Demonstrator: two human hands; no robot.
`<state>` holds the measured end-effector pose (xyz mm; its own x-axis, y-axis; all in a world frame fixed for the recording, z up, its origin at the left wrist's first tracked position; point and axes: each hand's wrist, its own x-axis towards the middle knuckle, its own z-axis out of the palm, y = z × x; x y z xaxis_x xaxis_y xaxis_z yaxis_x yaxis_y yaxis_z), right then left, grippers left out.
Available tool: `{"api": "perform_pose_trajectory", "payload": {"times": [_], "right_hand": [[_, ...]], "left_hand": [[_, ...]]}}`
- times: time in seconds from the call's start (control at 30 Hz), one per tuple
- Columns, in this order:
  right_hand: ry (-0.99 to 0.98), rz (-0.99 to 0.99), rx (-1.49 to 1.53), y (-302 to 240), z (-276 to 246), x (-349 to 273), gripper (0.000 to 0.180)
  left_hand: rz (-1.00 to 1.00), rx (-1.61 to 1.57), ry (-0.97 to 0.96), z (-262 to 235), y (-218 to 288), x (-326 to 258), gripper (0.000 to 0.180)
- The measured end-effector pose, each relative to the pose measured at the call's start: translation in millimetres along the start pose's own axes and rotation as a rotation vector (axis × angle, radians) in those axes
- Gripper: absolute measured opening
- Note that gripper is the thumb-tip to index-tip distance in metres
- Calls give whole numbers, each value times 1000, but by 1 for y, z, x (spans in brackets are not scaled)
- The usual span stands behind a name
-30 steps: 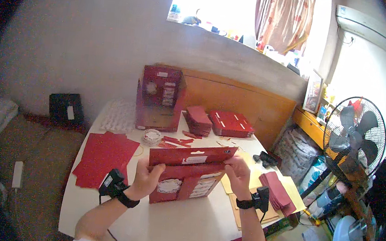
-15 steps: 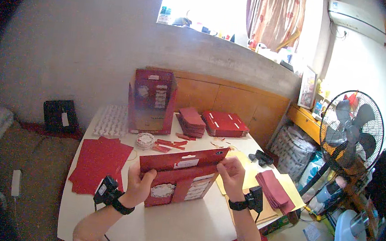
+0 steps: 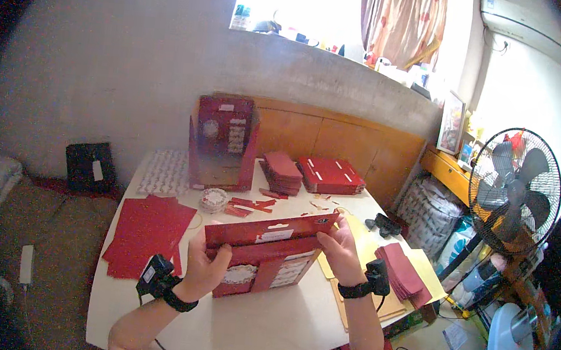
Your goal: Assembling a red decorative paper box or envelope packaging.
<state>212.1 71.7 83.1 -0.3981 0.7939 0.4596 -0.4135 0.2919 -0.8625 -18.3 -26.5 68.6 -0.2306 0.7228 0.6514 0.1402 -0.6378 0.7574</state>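
Observation:
Above the near part of the table, a flat dark-red package [image 3: 264, 273] is held upright between my two hands. Its top flap has a hanging slot and a white label; its front shows a round lace-like white patch and a column of pale strips. My left hand [image 3: 203, 268] is closed on the left edge, thumb on the front face. Gripping the upper right corner is my right hand [image 3: 342, 250], with its thumb also in front. The fingers behind the package are hidden. Beyond it lie thin red paper strips [image 3: 251, 205] and a stack of round white pieces [image 3: 213, 200].
Red sheets [image 3: 148, 237] lie on the left of the white table [image 3: 259, 340]. A red display box [image 3: 223, 145] stands behind, beside pink stacks [image 3: 281, 172] and red packs [image 3: 331, 176]. Yellow paper [image 3: 426, 276] and dark pink envelopes [image 3: 402, 273] lie right. A fan [image 3: 514, 190] stands beyond.
My right hand has shifted slightly right and toward me at the package's corner, its thumb now more over the front. The package is still in both hands, and the view has moved a little.

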Motion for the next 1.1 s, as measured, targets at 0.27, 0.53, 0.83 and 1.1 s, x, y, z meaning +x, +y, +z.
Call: {"api": "perform_pose_trajectory", "payload": {"times": [0.27,0.53,0.83,1.1], "right_hand": [[210,-560,-462,20,4,-1,47],[4,-869,-1259,3,34,-8,28],[-58,-906,-1297,4,38,-7,36],[-121,-898,-1324,-1,39,-5,39]], "left_hand": [[52,-42,-16,-2,-7,5,24],[-31,-66,-55,-4,-2,4,25],[-83,-76,-31,0,1,4,21],[-104,12,-99,0,5,6,21]]}}
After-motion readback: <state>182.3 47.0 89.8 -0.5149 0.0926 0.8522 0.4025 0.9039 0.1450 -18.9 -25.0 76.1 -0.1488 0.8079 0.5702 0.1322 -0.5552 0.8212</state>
